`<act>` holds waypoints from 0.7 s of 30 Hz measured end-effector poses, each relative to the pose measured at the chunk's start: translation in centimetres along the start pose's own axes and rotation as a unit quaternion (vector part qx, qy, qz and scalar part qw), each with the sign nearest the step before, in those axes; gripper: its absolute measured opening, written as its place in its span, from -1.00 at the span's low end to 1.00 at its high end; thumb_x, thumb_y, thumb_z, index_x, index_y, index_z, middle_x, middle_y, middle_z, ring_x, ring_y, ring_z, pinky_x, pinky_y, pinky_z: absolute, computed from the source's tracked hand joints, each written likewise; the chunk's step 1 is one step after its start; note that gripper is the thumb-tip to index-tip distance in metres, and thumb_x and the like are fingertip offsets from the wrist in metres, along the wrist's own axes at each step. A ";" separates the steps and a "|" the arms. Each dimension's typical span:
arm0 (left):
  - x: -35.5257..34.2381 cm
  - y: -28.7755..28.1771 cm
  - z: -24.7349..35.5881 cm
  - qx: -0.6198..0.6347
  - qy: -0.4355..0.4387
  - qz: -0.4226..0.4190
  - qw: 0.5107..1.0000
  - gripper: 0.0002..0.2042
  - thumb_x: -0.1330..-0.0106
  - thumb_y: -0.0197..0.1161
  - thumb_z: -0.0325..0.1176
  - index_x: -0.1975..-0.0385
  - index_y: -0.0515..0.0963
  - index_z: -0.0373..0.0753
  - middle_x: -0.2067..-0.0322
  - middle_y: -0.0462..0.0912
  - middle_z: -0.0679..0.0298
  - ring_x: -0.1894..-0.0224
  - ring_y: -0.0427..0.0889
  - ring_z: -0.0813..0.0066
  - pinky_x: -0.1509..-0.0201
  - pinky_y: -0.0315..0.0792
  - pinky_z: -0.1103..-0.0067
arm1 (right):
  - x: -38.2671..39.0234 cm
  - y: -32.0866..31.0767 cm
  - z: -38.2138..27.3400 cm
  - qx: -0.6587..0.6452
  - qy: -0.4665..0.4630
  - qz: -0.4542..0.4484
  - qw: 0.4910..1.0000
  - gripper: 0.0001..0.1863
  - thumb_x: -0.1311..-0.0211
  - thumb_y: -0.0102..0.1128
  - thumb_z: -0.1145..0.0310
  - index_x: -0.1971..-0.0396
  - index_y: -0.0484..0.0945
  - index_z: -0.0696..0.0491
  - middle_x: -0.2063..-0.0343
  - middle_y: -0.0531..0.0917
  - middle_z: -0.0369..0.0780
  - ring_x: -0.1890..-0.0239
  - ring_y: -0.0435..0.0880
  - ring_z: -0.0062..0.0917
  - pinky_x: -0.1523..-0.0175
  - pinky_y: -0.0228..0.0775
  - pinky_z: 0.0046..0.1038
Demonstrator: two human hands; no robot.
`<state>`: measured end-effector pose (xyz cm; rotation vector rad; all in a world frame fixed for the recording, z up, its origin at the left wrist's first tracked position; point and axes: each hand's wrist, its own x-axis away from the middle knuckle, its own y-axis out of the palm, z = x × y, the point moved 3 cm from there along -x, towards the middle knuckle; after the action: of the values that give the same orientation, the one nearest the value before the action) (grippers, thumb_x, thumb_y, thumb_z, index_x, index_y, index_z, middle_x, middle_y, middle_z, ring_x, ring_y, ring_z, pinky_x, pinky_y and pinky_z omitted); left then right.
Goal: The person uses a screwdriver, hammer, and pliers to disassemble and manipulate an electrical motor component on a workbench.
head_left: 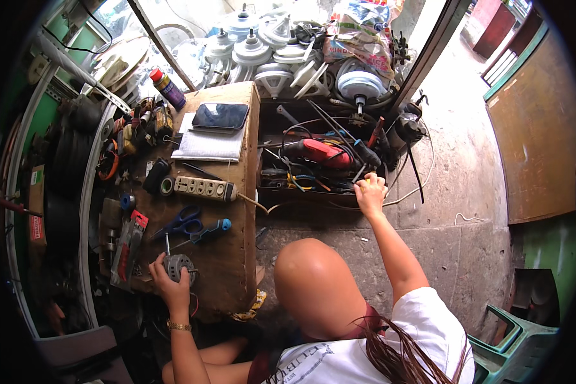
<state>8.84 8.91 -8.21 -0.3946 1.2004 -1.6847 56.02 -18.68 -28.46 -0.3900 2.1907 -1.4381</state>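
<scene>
- Small motor: grey, round, ribbed metal body with a thin shaft sticking up; sat at the near-left edge of the wooden worktop.
- Left hand: grip clenched around the motor, fingers wrapped over its near side, wrist with a gold bracelet below it.
- Right hand: arm stretched out, grip pinched on something small at the toolbox rim; couldn't tell what.
- Toolbox: open, dark, just beyond the right grip; held a red power drill, screwdrivers, tangled cables.
- Just past the left grip: blue-handled scissors and a blue screwdriver; power strip further on.
</scene>
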 end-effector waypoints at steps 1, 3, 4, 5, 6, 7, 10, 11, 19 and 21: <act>0.0 0.0 0.1 -0.002 -0.002 -0.001 1.000 -0.47 0.02 0.28 -0.46 -0.05 0.39 -0.33 0.07 0.41 0.02 -0.04 0.44 -0.03 -0.18 0.32 0.27 | -0.1 -0.2 0.3 -0.011 0.018 0.021 1.000 -0.81 -0.02 0.37 0.21 0.33 0.69 -0.14 0.07 0.47 -0.30 -0.05 0.36 -0.31 -0.05 0.21 -0.16; 0.0 0.0 0.2 -0.003 -0.006 -0.003 1.000 -0.47 0.02 0.28 -0.46 -0.05 0.39 -0.33 0.07 0.40 0.02 -0.04 0.44 -0.03 -0.18 0.32 0.27 | -0.5 -0.5 1.1 -0.005 0.067 0.030 0.997 -0.73 -0.08 0.31 0.23 0.16 0.66 -0.17 0.03 0.46 -0.30 -0.08 0.36 -0.29 -0.10 0.22 -0.13; 0.0 0.0 0.2 -0.003 -0.006 -0.003 1.000 -0.47 0.02 0.28 -0.46 -0.05 0.39 -0.33 0.07 0.40 0.02 -0.04 0.44 -0.03 -0.18 0.32 0.27 | -0.9 -0.6 1.6 0.019 0.086 0.037 0.995 -0.71 -0.09 0.30 0.24 0.13 0.65 -0.17 0.01 0.45 -0.28 -0.07 0.36 -0.29 -0.09 0.23 -0.12; -0.1 0.0 0.2 -0.002 -0.007 -0.004 1.000 -0.47 0.02 0.28 -0.46 -0.05 0.39 -0.32 0.07 0.40 0.01 -0.04 0.44 -0.03 -0.18 0.32 0.27 | -1.3 -0.6 1.8 0.034 0.092 0.040 0.994 -0.70 -0.08 0.31 0.23 0.13 0.64 -0.16 0.00 0.45 -0.27 -0.08 0.36 -0.28 -0.09 0.24 -0.12; 0.0 0.0 0.2 0.000 -0.006 -0.004 1.000 -0.47 0.02 0.29 -0.45 -0.05 0.39 -0.32 0.07 0.40 0.01 -0.04 0.44 -0.03 -0.18 0.32 0.27 | -1.7 -0.5 2.1 0.048 0.097 0.043 0.993 -0.69 -0.07 0.31 0.22 0.13 0.64 -0.15 -0.02 0.45 -0.26 -0.08 0.36 -0.27 -0.09 0.24 -0.12; 0.0 0.0 0.1 0.003 -0.005 -0.003 1.000 -0.47 0.02 0.29 -0.45 -0.05 0.39 -0.32 0.07 0.40 0.01 -0.04 0.44 -0.03 -0.18 0.31 0.26 | -2.1 -0.4 2.2 0.066 0.099 0.038 0.992 -0.69 -0.06 0.32 0.21 0.14 0.64 -0.15 -0.03 0.45 -0.26 -0.08 0.36 -0.27 -0.08 0.25 -0.12; -0.1 0.0 0.2 0.002 -0.002 -0.003 1.000 -0.47 0.02 0.29 -0.45 -0.05 0.39 -0.32 0.07 0.40 0.01 -0.04 0.44 -0.03 -0.18 0.32 0.26 | -3.2 0.0 2.2 0.116 0.109 0.016 0.987 -0.69 -0.03 0.35 0.18 0.18 0.64 -0.13 -0.06 0.44 -0.26 -0.09 0.36 -0.26 -0.06 0.25 -0.12; -0.1 -0.1 0.2 -0.001 -0.003 -0.004 1.000 -0.47 0.02 0.29 -0.45 -0.05 0.39 -0.32 0.07 0.40 0.01 -0.04 0.44 -0.03 -0.17 0.32 0.26 | -3.4 -0.1 2.0 0.128 0.116 0.006 0.985 -0.69 -0.02 0.36 0.17 0.19 0.64 -0.12 -0.08 0.44 -0.26 -0.09 0.37 -0.26 -0.06 0.26 -0.12; -0.1 -0.1 0.4 0.000 -0.007 0.000 1.000 -0.47 0.02 0.29 -0.45 -0.05 0.39 -0.32 0.09 0.41 0.02 -0.02 0.45 -0.03 -0.16 0.33 0.25 | -3.9 0.1 1.0 0.189 0.087 -0.008 0.978 -0.74 0.02 0.37 0.17 0.27 0.64 -0.20 -0.26 0.31 -0.23 -0.22 0.27 -0.22 -0.15 0.19 0.04; -0.1 0.0 0.5 0.000 -0.006 -0.001 1.000 -0.47 0.02 0.29 -0.46 -0.04 0.39 -0.32 0.09 0.41 0.02 -0.02 0.45 -0.03 -0.15 0.33 0.25 | -4.5 0.4 0.9 0.189 0.093 -0.017 0.977 -0.77 0.01 0.35 0.20 0.28 0.64 -0.19 -0.32 0.23 -0.22 -0.35 0.16 -0.18 -0.26 0.06 0.21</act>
<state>9.22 8.78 -7.96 -0.4057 1.1928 -1.6816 60.33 -17.02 -28.05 -0.1641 1.9891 -1.9301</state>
